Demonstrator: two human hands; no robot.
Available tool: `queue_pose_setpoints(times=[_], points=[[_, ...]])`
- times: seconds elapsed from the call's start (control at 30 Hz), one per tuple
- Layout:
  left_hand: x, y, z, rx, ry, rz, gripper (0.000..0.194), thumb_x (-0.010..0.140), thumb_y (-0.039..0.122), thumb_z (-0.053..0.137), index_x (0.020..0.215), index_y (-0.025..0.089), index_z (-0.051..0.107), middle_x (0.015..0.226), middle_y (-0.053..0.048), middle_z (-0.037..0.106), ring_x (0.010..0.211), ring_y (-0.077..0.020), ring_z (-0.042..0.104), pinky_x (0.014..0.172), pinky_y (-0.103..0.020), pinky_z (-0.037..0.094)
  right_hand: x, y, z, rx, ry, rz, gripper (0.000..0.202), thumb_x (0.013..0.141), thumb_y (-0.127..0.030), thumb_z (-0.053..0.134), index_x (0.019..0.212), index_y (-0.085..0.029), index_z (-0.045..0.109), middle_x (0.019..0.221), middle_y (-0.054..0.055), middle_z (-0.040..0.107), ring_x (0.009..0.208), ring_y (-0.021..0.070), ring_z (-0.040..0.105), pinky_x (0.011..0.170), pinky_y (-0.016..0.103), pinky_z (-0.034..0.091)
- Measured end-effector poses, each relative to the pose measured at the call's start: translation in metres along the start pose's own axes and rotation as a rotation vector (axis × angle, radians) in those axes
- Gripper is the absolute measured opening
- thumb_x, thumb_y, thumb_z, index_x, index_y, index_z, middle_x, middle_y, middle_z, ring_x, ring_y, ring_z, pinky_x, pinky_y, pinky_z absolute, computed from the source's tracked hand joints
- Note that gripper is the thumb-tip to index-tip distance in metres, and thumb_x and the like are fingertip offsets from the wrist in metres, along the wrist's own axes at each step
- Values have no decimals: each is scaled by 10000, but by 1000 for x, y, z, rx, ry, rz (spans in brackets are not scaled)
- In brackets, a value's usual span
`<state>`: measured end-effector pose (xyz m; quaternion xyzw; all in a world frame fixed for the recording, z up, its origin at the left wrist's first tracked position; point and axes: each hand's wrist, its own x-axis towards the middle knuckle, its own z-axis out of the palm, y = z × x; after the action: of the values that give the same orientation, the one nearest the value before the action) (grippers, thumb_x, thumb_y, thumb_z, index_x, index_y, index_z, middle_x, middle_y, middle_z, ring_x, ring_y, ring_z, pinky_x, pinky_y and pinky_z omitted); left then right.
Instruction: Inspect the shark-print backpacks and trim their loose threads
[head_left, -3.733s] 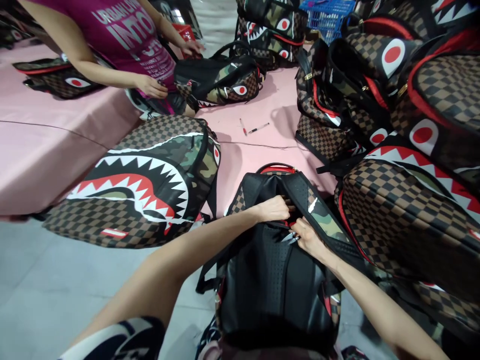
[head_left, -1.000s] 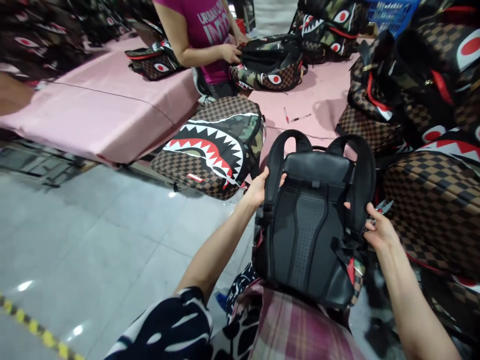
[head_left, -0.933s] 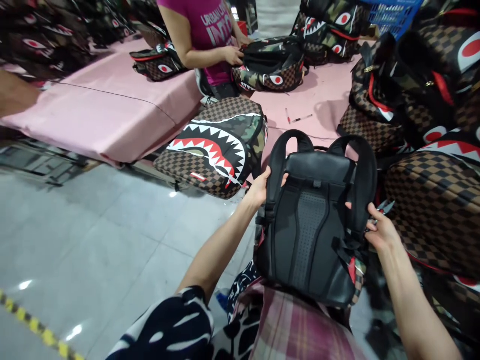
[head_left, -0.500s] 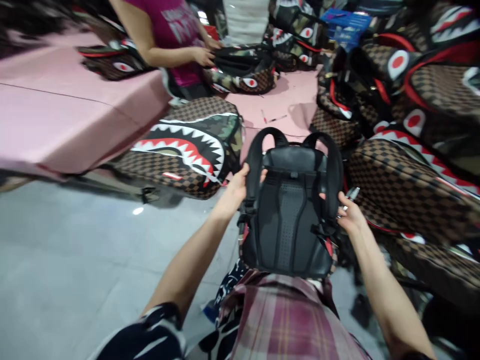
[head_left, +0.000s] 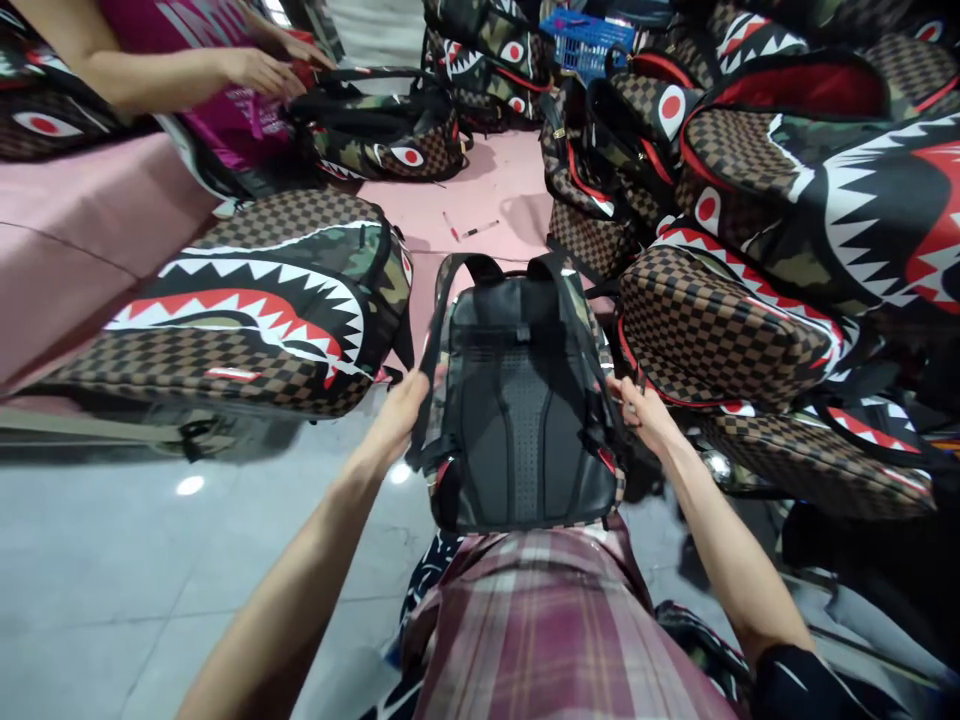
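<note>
A black-backed backpack point(head_left: 517, 430) stands before me at the table's near edge, its padded back and two shoulder straps facing me. My left hand point(head_left: 406, 405) is closed on its left shoulder strap point(head_left: 435, 360), drawn out to the side. On the other side, my right hand point(head_left: 641, 405) has its fingers closed at the right shoulder strap point(head_left: 592, 360). Something small and shiny shows at the right fingers; I cannot make out what. A checked backpack with a shark-mouth print point(head_left: 247, 310) lies to the left.
Several shark-print backpacks point(head_left: 720, 320) are piled on the right. Two pens point(head_left: 480, 229) lie on the pink tabletop point(head_left: 495, 175). A co-worker's hands point(head_left: 262, 72) are at an open camouflage bag point(head_left: 375, 125). A blue basket point(head_left: 589, 45) stands behind.
My view has swung right, so things sit further left. Both straps, raised in loops before, are now pulled outward and lie flatter. A metal tool seen at my right hand no longer shows clearly.
</note>
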<state>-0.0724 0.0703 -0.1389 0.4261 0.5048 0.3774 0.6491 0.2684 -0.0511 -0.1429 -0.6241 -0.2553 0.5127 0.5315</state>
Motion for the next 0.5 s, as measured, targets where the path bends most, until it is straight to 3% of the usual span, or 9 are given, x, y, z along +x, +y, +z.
queue_pose_setpoints(times=[0.1,0.2,0.3,0.4,0.5], points=[[-43,-45,-25,291,-9,3,634,655,486,665,1200,186,541,1199,-66,586,1132,-234,514,894,-271,456,-31,35,-26,-42,132,2,494,578,-536,727,907,-174,652,770,15,663,599,106,526,525,211,385],[-82,-77,-46,398,53,-91,714,645,527,630,1250,174,493,1127,-79,616,1043,-257,560,759,-299,511,-65,76,-46,-50,204,69,544,633,-676,587,821,-166,606,502,-59,477,417,69,348,434,215,301],[-106,-86,-58,394,-34,-218,746,625,554,643,1233,149,494,1114,-118,613,969,-260,585,704,-314,510,-93,111,-58,-67,180,154,562,637,-745,505,647,-184,502,426,-110,249,380,46,192,411,218,256],[-121,-87,-71,462,-89,-274,712,546,477,735,1148,137,562,935,-93,659,870,-239,599,731,-311,482,-119,133,-74,-126,155,236,511,540,-654,654,575,-192,439,435,-114,221,398,40,186,401,208,202],[-143,-106,-94,500,-170,-405,539,509,471,738,928,137,675,709,-52,651,708,-223,596,671,-318,475,-154,143,-95,-214,173,322,424,491,-540,698,542,-178,484,415,-104,245,396,44,204,398,210,171]])
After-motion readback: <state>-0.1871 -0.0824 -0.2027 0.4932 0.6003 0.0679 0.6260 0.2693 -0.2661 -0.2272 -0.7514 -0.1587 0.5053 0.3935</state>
